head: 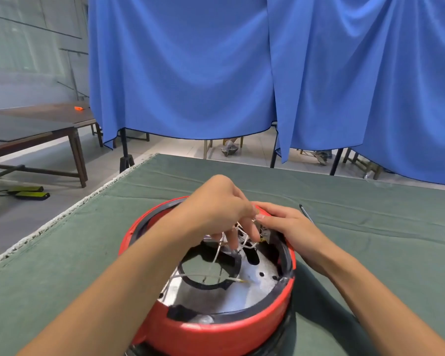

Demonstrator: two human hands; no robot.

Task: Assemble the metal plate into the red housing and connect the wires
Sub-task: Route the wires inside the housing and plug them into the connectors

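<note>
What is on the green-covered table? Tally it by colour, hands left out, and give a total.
Red: 1, the red housing
Silver: 1, the metal plate inside it
White: 1 bundle of white wires, strands too tangled to count
Dark: 1 slim dark tool right of the housing
Total: 4

On the green cloth-covered table (357, 227): one round red plastic housing (216, 332), one silver metal plate (254, 291) inside, several white wires (244, 237), two hands, one thin dark pen-like tool (306, 213).

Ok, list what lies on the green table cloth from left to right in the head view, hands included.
Red housing with the metal plate inside → left hand pinching the white wires → right hand at the housing's far rim → thin dark tool lying on the cloth.
</note>
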